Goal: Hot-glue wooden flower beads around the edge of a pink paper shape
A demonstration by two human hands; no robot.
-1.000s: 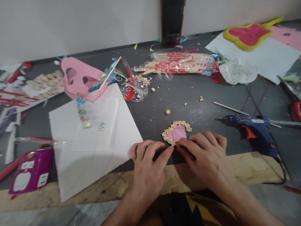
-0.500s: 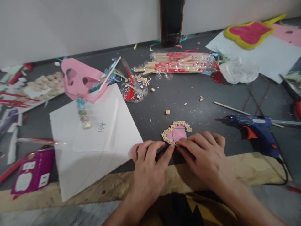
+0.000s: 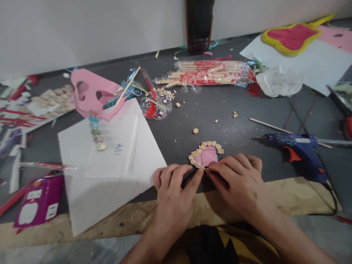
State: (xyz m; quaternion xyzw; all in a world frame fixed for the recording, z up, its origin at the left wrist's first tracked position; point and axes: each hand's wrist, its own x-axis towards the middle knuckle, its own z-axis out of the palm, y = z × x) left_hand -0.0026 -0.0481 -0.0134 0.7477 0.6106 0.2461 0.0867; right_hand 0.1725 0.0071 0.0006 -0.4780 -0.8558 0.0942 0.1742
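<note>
A small pink heart-shaped piece [image 3: 209, 157], crossed by dark lines, lies on the dark table. Clusters of tiny pale wooden slices [image 3: 198, 151] edge its top and left side. My left hand [image 3: 176, 189] holds its lower left rim, the thumb tip pressed at the bottom point and the fingers bent beside the edge. At the lower right, my right hand [image 3: 242, 181] has its thumb and index finger closed at the rim near that point. Anything tiny between those fingertips is hidden. The right edge of the piece is partly covered by my right hand.
A blue glue gun [image 3: 298, 146] lies at right beside a thin stick [image 3: 269, 125]. White sheets [image 3: 110, 198] and pink cut-out foam [image 3: 96, 90] are at left. Wrapped sticks [image 3: 209, 72], a phone [image 3: 200, 25] and a clear case of small bits [image 3: 156, 106] stand farther back.
Both hands stay on the pink piece in nearly the same pose. The whole view has shifted very slightly.
</note>
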